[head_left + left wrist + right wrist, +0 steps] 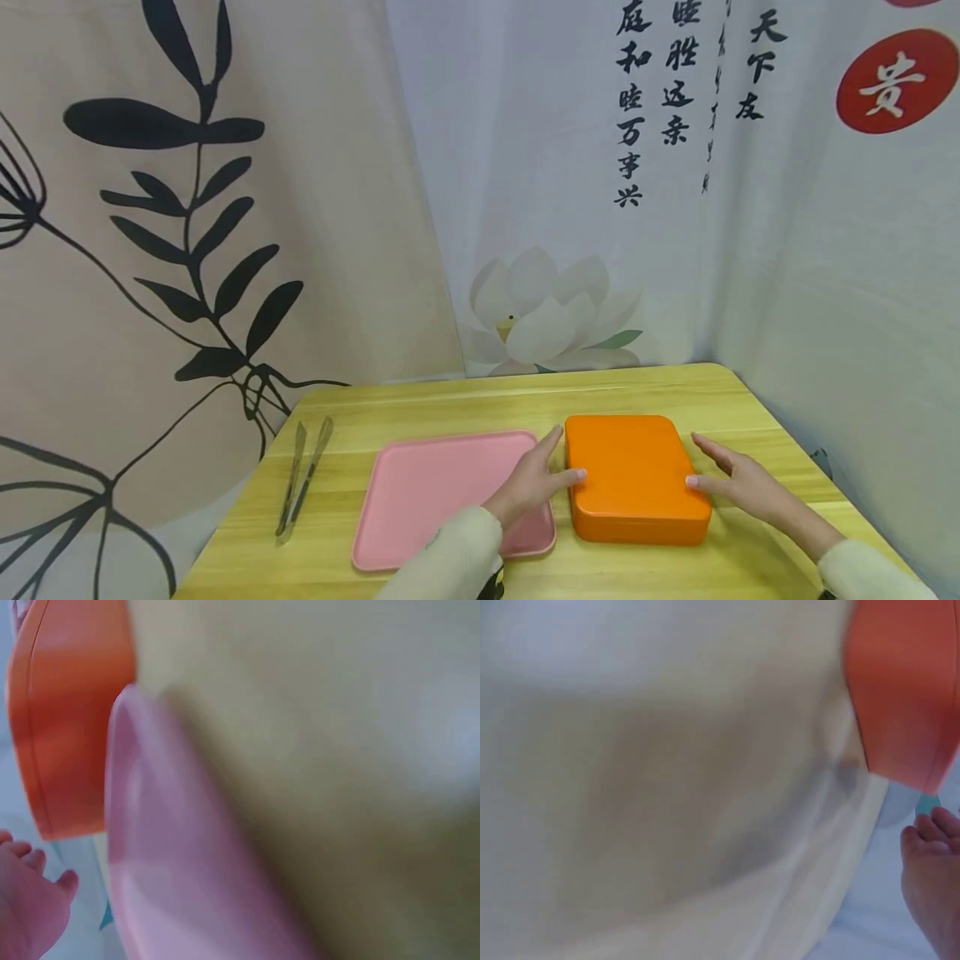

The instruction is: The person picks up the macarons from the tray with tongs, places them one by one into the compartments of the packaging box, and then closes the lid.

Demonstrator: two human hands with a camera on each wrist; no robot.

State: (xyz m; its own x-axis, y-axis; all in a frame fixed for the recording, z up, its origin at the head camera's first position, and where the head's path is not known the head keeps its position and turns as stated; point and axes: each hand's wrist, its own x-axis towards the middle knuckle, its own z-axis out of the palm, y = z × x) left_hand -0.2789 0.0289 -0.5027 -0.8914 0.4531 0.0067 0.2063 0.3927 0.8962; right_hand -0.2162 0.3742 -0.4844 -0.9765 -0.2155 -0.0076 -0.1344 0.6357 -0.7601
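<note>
An orange lidded box (630,467) with rounded corners lies on the wooden table, right of a pink tray (438,492). At its left side is my left hand (528,483), fingers extended, its thumb tip over the box's left edge. My right hand (738,483) is on the other side, with straight fingers and its thumb at the right edge. Whether either thumb presses on the lid cannot be made out. In the left wrist view, the hand (34,904) shows near the orange box (71,727). The right wrist view has the other hand (934,877) below the box's corner (907,697).
A pair of metal tongs (303,479) lies at the left of the table (465,406). A printed curtain (337,208) hangs behind the table and along its sides. My left forearm passes over the tray's lower right part.
</note>
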